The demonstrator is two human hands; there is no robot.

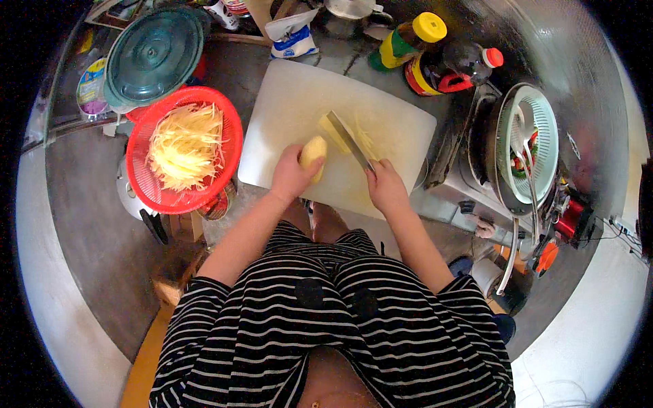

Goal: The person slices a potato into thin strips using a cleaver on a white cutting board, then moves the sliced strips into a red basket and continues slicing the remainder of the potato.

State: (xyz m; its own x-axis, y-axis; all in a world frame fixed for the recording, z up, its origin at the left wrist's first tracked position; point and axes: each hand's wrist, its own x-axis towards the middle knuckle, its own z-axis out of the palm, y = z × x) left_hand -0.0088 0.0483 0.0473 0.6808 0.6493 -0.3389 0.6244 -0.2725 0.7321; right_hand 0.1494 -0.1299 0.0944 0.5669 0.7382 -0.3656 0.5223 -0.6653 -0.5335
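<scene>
My left hand (288, 176) grips a peeled yellow piece of potato (315, 153) over the left part of a white plastic cutting board (280, 97). The handle of a kitchen knife (352, 140) is in my right hand (388, 187), its blade pointing away from me and up to the left. Alongside the blade's left side lie pale yellow slices (330, 133). Thin cut strips (363, 135) are scattered on the board to its right. Left of the board, a red plastic colander (234, 148) holds a heap of yellow shreds (186, 148).
A pot with a teal lid (150, 56) stands behind the colander. Beyond the board are a white-and-blue bag (293, 41), a yellow-capped bottle (400, 48) and a red-capped dark bottle (461, 66). At right, a wok (502, 137) carries a mint-green basket (548, 137) with metal utensils.
</scene>
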